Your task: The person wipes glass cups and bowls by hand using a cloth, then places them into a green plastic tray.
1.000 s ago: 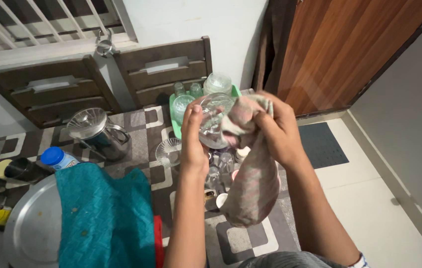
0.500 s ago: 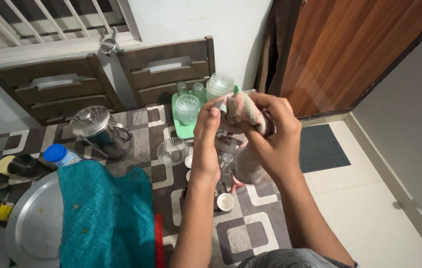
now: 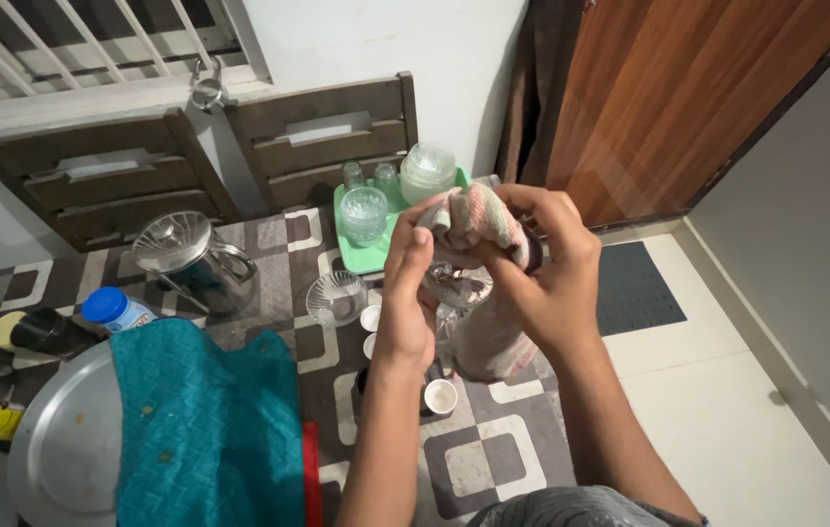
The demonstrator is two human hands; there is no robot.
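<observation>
Right hand point(image 3: 542, 278) clamped round a striped cloth point(image 3: 478, 220) bunched over a clear glass bowl point(image 3: 459, 285), left hand point(image 3: 407, 293) gripping the bowl's other side (bowl mostly hidden), both held up over the patterned table point(image 3: 493, 439), small white cups point(image 3: 440, 396) below, green tray point(image 3: 361, 256) behind.

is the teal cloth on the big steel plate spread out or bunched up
Spread out: the teal cloth lies mostly flat, draped over the right part of the steel plate and onto the patterned table.
</observation>
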